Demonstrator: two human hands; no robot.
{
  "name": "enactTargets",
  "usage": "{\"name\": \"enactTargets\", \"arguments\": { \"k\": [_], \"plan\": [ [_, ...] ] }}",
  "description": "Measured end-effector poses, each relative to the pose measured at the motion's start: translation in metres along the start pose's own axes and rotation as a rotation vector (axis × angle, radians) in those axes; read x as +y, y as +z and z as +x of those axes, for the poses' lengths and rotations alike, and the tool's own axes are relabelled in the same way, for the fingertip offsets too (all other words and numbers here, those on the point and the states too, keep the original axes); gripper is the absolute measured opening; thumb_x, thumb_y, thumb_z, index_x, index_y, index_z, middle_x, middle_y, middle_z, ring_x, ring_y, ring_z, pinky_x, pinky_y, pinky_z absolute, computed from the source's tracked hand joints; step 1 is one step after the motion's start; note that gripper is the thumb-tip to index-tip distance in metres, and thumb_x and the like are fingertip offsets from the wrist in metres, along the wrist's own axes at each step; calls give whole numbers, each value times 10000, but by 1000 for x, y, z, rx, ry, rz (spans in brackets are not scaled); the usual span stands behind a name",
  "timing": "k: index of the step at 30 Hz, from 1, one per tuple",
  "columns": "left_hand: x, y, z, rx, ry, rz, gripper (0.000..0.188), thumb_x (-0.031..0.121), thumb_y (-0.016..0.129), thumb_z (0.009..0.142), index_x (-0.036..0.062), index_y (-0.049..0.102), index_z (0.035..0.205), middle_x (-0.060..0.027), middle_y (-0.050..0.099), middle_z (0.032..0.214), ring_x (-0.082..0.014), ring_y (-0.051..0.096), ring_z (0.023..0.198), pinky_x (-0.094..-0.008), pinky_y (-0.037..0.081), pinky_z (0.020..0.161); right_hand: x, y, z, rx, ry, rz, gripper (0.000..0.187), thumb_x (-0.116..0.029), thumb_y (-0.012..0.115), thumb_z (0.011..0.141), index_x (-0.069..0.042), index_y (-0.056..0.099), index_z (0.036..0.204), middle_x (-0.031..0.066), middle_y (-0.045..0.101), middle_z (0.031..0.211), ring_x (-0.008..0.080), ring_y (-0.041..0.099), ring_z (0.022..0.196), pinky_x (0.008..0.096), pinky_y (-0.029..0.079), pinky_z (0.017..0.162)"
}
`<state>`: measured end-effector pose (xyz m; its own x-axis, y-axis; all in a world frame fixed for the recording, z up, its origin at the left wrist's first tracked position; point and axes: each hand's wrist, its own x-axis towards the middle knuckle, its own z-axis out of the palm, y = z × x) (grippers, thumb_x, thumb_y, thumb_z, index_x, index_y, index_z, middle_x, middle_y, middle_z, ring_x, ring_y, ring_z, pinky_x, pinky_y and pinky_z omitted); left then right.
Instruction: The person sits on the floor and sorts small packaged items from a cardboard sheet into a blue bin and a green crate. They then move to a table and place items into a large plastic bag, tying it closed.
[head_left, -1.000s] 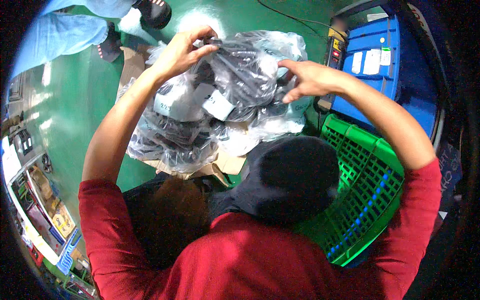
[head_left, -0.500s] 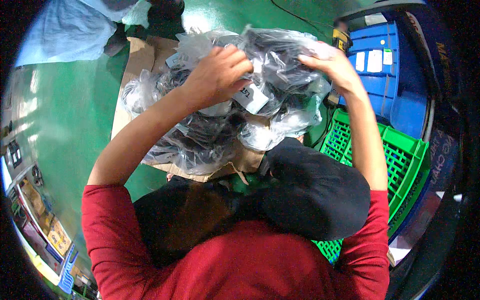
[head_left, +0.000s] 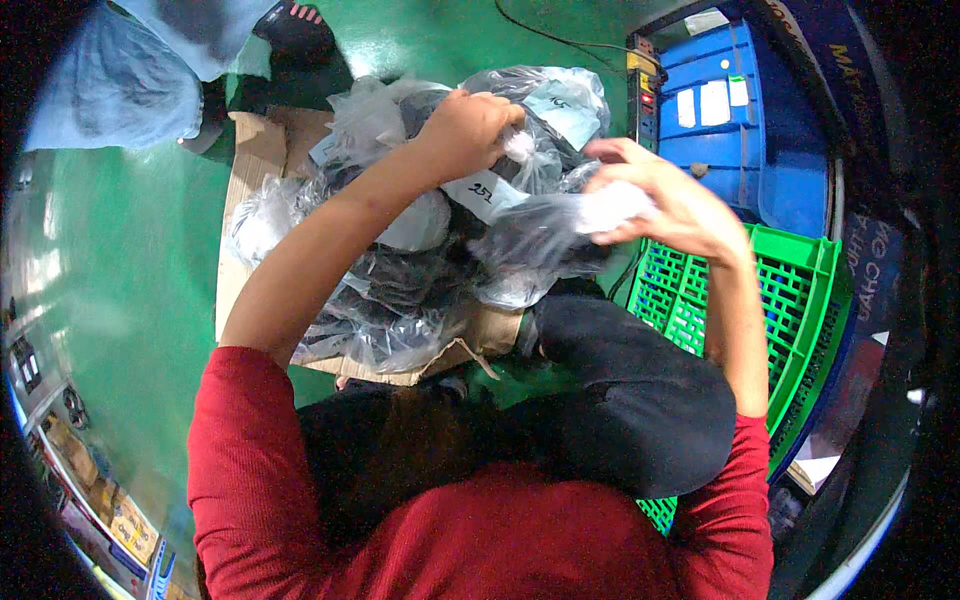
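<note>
Several clear plastic bags with dark contents lie heaped on a flattened cardboard sheet (head_left: 232, 215). My left hand (head_left: 468, 130) is closed on the gathered, whitish neck of a clear plastic bag (head_left: 543, 172) at the far side of the heap; a pale blue label (head_left: 565, 112) shows there. My right hand (head_left: 680, 205) grips the bunched white end of another plastic bag (head_left: 525, 238), whose dark body stretches left over the heap, slightly blurred. Between the hands lies a pale paper label (head_left: 484, 195) with handwriting. What is inside the bags cannot be made out.
On the right, a green plastic crate (head_left: 790, 300) stands beside my knee, with a blue bin (head_left: 710, 130) beyond it. A power strip (head_left: 642, 95) with a cable lies by the bin. Another person's legs in jeans (head_left: 120, 95) are at the far left.
My right hand has come nearer with the bunched bag end, drawing that bag toward me. My left hand has shifted a little to the right. A blue-labelled bag now shows at the far side.
</note>
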<state>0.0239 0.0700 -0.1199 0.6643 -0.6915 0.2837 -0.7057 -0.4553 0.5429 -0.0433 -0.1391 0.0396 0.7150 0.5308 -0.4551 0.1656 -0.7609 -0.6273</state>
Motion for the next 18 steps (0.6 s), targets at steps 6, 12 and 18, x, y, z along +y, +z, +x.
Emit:
{"name": "enactTargets", "arguments": {
  "k": [6, 12, 18],
  "plan": [
    [15, -20, 4, 29, -187, -226, 348, 142, 656, 651, 27, 510, 945, -168, 583, 770, -328, 596, 726, -405, 458, 641, 37, 98, 74, 531, -283, -43, 281, -196, 685, 707, -90, 632, 962, 251, 417, 1240, 391, 455, 1112, 420, 402, 940],
    [47, -104, -6, -159, -141, -305, 379, 189, 592, 825, 39, 506, 1161, -179, 566, 1162, -320, 520, 1122, -356, 389, 948, 42, 82, 83, 577, -53, 20, 198, -146, 629, 639, -117, 676, 829, 163, 634, 734, 360, 623, 769, 450, 490, 703],
    [71, -198, -48, -39, -316, -113, 310, 39, 562, 809, 32, 538, 1118, -136, 557, 1186, -270, 511, 1138, -349, 368, 973, 19, -39, 14, 520, -219, -230, 167, -119, 571, 687, -81, 654, 826, 132, 649, 811, 297, 623, 764, 369, 494, 706]
  ]
}}
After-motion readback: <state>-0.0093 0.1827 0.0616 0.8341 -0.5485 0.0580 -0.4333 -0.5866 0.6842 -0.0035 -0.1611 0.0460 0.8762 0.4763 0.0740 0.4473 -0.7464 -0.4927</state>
